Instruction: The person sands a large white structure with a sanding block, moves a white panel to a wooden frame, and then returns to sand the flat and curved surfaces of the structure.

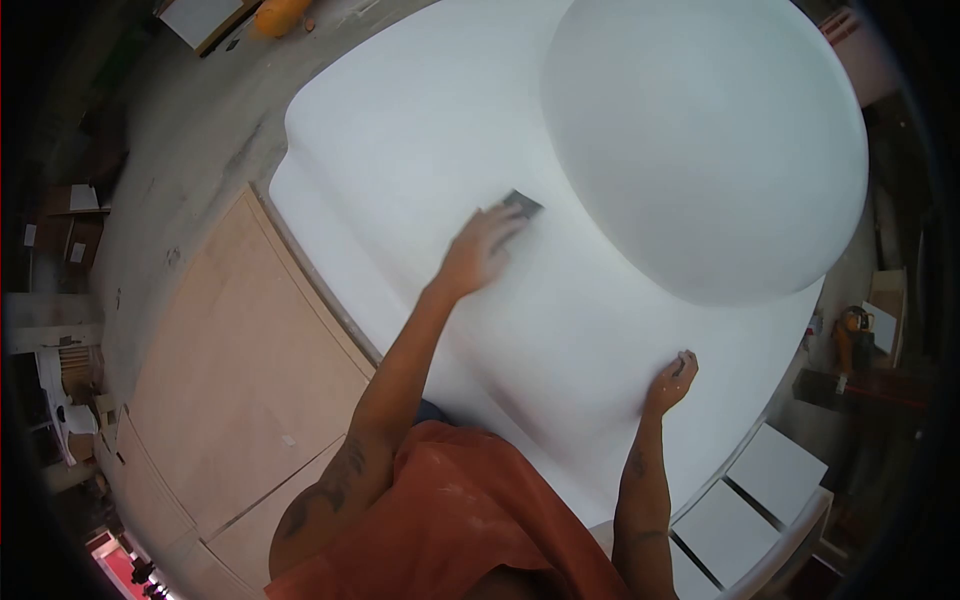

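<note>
A large smooth white moulded form (pixel 420 150) with a big rounded dome (pixel 700 140) spreads out before me. My left hand (pixel 478 248) rests on the form's surface left of the dome, slightly blurred. Under its fingertips is a dark grey piece of sandpaper (pixel 524 203), one corner sticking out past the fingers. My right hand (pixel 674 382) is closed, fingers curled, at the lower right of the form below the dome. A small dark bit shows between those fingers, too hidden to name.
Pale wooden boards (pixel 250 350) lie along the left of the form. White panels (pixel 735 520) stand at the lower right. An orange tool (pixel 853 335) sits at the right edge, and an orange object (pixel 282 17) lies on the concrete floor (pixel 200 130) at the top left.
</note>
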A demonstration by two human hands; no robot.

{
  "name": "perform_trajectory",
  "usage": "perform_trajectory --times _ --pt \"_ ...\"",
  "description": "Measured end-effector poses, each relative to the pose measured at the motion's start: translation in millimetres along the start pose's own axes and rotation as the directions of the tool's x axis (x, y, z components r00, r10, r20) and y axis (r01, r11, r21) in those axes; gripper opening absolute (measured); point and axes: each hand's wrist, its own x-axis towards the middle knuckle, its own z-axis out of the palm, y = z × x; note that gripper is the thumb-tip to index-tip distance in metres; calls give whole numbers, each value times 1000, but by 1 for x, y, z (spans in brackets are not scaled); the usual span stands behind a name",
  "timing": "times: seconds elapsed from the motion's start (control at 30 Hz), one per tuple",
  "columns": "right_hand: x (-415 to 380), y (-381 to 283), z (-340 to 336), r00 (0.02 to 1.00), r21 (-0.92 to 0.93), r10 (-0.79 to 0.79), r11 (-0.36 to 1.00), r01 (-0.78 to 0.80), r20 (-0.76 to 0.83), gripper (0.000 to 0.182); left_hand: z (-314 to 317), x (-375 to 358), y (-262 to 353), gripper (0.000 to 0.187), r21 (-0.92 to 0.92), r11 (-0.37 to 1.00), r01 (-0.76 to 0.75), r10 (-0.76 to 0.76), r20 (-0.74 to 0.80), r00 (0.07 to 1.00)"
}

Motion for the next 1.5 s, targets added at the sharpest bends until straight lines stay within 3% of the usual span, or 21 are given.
perform_trajectory --times 0.07,0.1,0.17,0.27,0.37,0.43,0.5,0.53,0.63,0.7,0.73,0.8,0.83,0.9,0.93,1.03,1.07,1.17,1.27,1.4,1.5 --pt "1 0 1 1000 -64 -15 998 16 15 25 70 -44 30 54 289 924 -251 118 409 905" --pt "-4 0 2 1000 -62 -14 998 15 21 25 84 -64 40 55 325 886 -330 189 397 898" --pt "1 9 5 999 -51 -53 997 53 3 24 72 -77 8 60 204 946 -253 173 343 923" --pt "3 12 7 1000 -45 -1 999 2 23 25 -33 -54 -102 68 605 785 133 -156 -14 988" --pt "2 3 7 1000 -83 20 996 -18 15 26 -136 -9 -251 75 483 646 591 -406 -438 802" --pt "2 -2 7 999 -139 47 989 -43 24 26 -146 31 -294 75 374 625 685 -414 -586 697" --pt "5 -4 10 999 -143 14 990 -9 32 27 -117 55 -259 71 548 488 679 -356 -585 729" --pt "2 -4 9 1000 -140 2 990 2 28 27 -91 51 -238 66 745 472 472 -215 -421 881" --pt "5 6 9 1000 -144 14 989 -12 13 28 11 -3 -94 68 552 823 137 -121 -66 990" --pt "-1 5 12 998 -149 13 989 -4 57 32 50 -56 -29 67 393 906 -156 58 249 967" --pt "-7 -7 11 997 -170 9 986 3 72 34 39 -61 -43 67 393 905 -164 61 262 963" --pt "-5 1 19 987 -192 59 981 -29 151 49 14 -55 -77 65 152 928 -341 267 369 890" --pt "-6 -6 29 988 -194 57 981 -28 146 49 -31 -30 -104 64 286 929 -236 154 281 947" --pt "-8 -28 58 931 -453 359 842 -293 67 59 -106 32 -193 62 567 823 35 -24 -26 999" --pt "-13 -38 80 899 -628 433 717 -302 62 67 -140 59 -245 62 629 760 160 -47 -192 980" --pt "-21 -113 121 937 -623 304 770 -137 170 69 -193 129 -347 68 693 576 434 -245 -361 900" --pt "-22 -123 136 944 -599 284 790 -130 169 68 -194 146 -347 70 683 524 509 -343 -378 860" --pt "-14 -160 150 938 -605 309 781 -156 157 65 -120 174 -300 71 744 542 392 -255 -298 920" --pt "-11 -163 138 941 -577 304 800 -165 151 62 -1 143 -162 71 618 785 -35 -24 87 996" --pt "-5 -170 132 952 -523 289 830 -194 104 59 93 39 -8 72 380 885 -267 139 332 933" --pt "-14 -167 131 971 -489 223 858 -154 85 56 86 -9 -14 70 144 905 -400 300 452 840"
